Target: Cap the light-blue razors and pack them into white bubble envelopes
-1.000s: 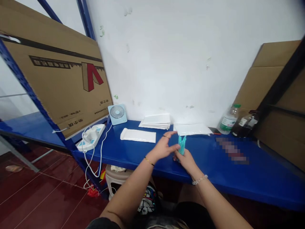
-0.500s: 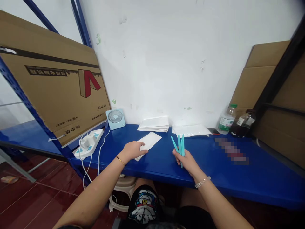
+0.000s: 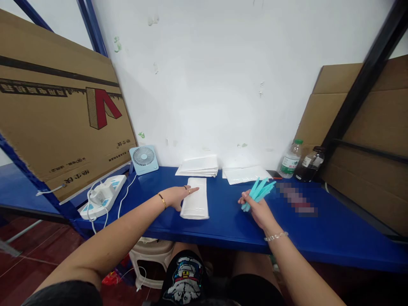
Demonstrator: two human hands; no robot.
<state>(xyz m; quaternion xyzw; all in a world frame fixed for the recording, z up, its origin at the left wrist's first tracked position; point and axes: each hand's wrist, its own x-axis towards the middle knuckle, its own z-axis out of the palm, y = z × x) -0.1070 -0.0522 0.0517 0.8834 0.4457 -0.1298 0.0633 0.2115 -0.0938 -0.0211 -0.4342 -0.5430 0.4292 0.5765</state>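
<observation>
A flat white packet point(image 3: 196, 208) lies lengthwise on the blue table, a clear strip across its near end. My left hand point(image 3: 179, 196) rests on its left edge with the fingers stretched out. To the right, my right hand point(image 3: 259, 211) is closed around a bunch of turquoise flat sticks point(image 3: 262, 190), fanned out and held just above the table. Behind the packet sits a stack of white packets point(image 3: 198, 165). More white packets point(image 3: 245, 173) lie right of that stack, against the wall.
A light blue fan point(image 3: 144, 160) and a white power strip point(image 3: 106, 196) with cords stand at the left of the blue table point(image 3: 223, 225). Two bottles, one green-capped point(image 3: 290, 160) and one dark point(image 3: 310, 165), stand back right. Cardboard point(image 3: 63, 114) walls the left side.
The white packet has turned from slanted to nearly straight, and my left hand has shifted onto its left edge. The turquoise sticks now fan out to the right. The view has swung slightly right.
</observation>
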